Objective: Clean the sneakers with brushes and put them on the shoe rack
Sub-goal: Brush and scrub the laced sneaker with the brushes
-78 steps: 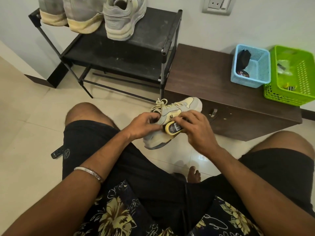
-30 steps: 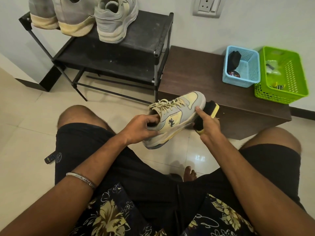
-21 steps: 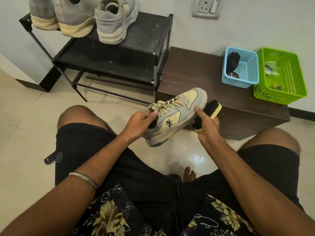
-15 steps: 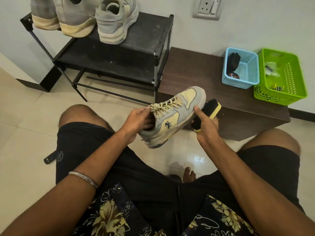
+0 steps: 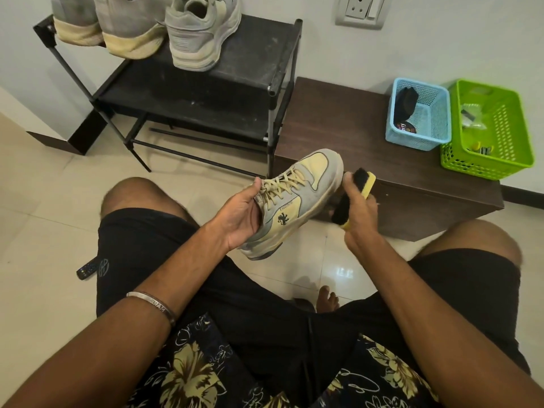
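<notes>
A grey and pale yellow sneaker (image 5: 297, 198) hangs in the air above my knees, toe pointing up and right. My left hand (image 5: 240, 212) grips it at the heel and collar, thumb by the laces. My right hand (image 5: 357, 210) holds a yellow-backed brush with black bristles (image 5: 351, 191), the bristles against the sneaker's outer sole near the toe. The black shoe rack (image 5: 256, 60) stands at the back left. On its top shelf sit three grey sneakers (image 5: 200, 33), partly cut off by the frame's edge.
A low dark wooden bench (image 5: 353, 136) stands right of the rack, carrying a blue basket (image 5: 435, 125) with dark items and a green basket (image 5: 500, 136). A black remote (image 5: 86, 269) lies on the tiled floor by my left thigh. A wall socket (image 5: 360, 10) is above.
The brush left the sneaker's near side for its far side by the toe. My left hand shifted its hold from the collar to the heel, tilting the shoe's side toward me.
</notes>
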